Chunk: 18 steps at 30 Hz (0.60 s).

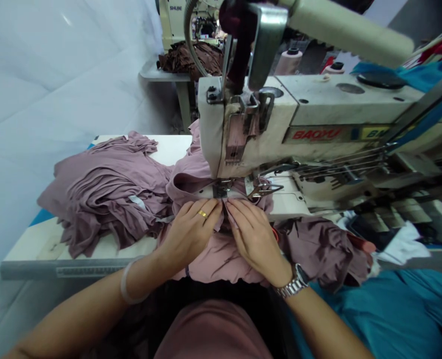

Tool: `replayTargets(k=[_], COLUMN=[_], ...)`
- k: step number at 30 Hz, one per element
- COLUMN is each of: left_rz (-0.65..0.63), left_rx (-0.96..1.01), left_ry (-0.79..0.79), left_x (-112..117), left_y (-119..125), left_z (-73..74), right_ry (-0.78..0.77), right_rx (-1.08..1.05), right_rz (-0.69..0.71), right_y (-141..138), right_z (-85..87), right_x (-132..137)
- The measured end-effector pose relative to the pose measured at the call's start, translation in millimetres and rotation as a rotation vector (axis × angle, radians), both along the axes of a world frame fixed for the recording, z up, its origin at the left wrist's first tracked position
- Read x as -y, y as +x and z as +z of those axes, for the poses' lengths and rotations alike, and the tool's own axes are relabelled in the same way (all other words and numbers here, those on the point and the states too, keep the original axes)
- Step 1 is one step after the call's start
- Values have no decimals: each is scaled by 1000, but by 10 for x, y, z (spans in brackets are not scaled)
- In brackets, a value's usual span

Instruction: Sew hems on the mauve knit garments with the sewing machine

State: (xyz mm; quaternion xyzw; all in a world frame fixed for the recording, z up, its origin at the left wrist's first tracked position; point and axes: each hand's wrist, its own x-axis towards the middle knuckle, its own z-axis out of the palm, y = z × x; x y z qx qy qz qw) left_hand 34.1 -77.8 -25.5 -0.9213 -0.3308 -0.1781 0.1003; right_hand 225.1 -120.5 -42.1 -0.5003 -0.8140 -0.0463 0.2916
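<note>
Left hand (191, 232), gold ring on its finger, and right hand (254, 239), steel wristwatch (295, 281) at its wrist, lie palm down on a panel of soft mauve knit fabric (221, 259). Both grips are open: fingers spread and flat, pressing rather than pinching, fingertips close together just in front of the steel presser foot (221, 188).

The panel sits on the white sewing desk (26, 254) and runs under the foot of a cream industrial sewing machine (318, 104), red BAOYU lettering on its casing. Folded edges meet between the hands, their line running toward the needle area.

Progress: the cloth is in place at the foot. How much is stitched cannot be told, as hands and folds hide the line. A loose heap of mauve knit fabric (104, 194) lies to the left of the machine; a darker bunched mass of fabric (321, 249) lies to the right. Neither shows finished from unfinished.
</note>
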Motion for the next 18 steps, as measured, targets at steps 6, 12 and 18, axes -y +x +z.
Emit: replayTargets(k=[6,12,18], left_rz=[-8,-2,0], left_rx=[21,-3,-9], left_ry=[2,5,-12], left_x=[-11,-17,-48], left_y=[-5,-15,-18], left_z=[-26,-41,-45], right_ry=[20,49,32], right_rx=[129,213,202], right_rz=[0,-21,-33], right_y=[-12,-25,-31], right_z=[44,42,35], right_x=[-17,-28,-40])
